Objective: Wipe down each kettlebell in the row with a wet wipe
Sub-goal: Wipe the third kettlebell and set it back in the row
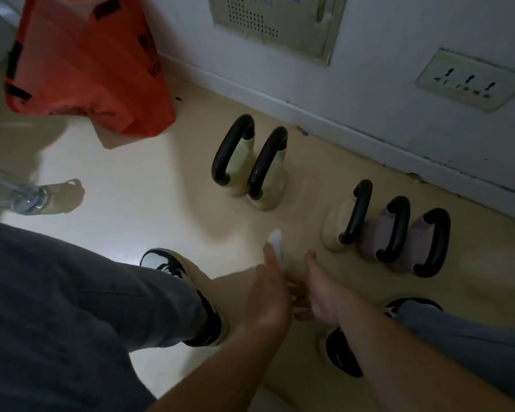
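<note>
White wet wipe (275,243), one, pinched in the left hand (269,295); right hand (318,295) beside it, fingers curled toward the wipe, grip unclear. Beyond, on the beige floor (161,188): three small kettlebells (387,230) touching in a row, two larger cream kettlebells (252,165) farther. One clear bottle (18,194), contents indiscernible; one orange bag (84,60), contents hidden.

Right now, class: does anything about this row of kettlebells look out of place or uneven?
Yes. The row is broken: two cream kettlebells stand apart, nearer the wall, while a third cream one and two pink ones huddle separately. A bare gap of floor splits them.
</note>
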### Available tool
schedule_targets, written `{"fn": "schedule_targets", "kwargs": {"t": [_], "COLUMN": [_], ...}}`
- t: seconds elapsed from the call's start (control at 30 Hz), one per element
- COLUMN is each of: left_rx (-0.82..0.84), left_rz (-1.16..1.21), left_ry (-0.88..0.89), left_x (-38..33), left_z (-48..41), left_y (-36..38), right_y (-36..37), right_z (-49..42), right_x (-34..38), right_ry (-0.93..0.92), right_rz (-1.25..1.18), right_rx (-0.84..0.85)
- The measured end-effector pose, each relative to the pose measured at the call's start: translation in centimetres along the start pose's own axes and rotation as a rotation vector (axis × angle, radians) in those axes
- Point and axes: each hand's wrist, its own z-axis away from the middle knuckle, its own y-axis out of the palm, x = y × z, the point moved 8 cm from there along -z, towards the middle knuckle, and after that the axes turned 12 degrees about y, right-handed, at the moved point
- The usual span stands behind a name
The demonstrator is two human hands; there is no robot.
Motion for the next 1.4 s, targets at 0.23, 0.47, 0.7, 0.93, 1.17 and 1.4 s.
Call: {"fn": "schedule_targets", "kwargs": {"t": [0.23, 0.47, 0.7, 0.93, 1.17, 1.4], "left_rx": [-0.017, 0.173, -0.093, 0.082, 0.072, -0.034], "left_rz": [-0.141, -0.678, -0.187, -0.661, -0.695, -0.557], "left_ry": [0.015, 0.076, 0.096, 0.165, 0.198, 0.272], "left_x": [0.1, -4.2, 1.9, -1.8, -3.4, 2.9], "left_z": [-1.5, -8.8, 0.7, -5.3, -6.3, 0.2], "left_y": [0.1, 0.7, -0.5, 0.1, 0.3, -0.3], "right_y": [-0.1, 0.9, 0.4, -0.5, -0.3, 0.8], "right_z": [0.2, 1.7, -0.8, -0.9, -0.3, -0.5], "right_x": [0.7, 0.2, 0.9, 1.1, 0.9, 1.4], "right_ry": [-0.036, -0.013, -0.025, -0.099, -0.1, -0.049], "right_rz": [0.06, 0.042, -0.038, 0.052, 0.076, 0.051], "right_rx": [-0.02, 0.014, -0.003, -0.099, -0.093, -0.016]}}
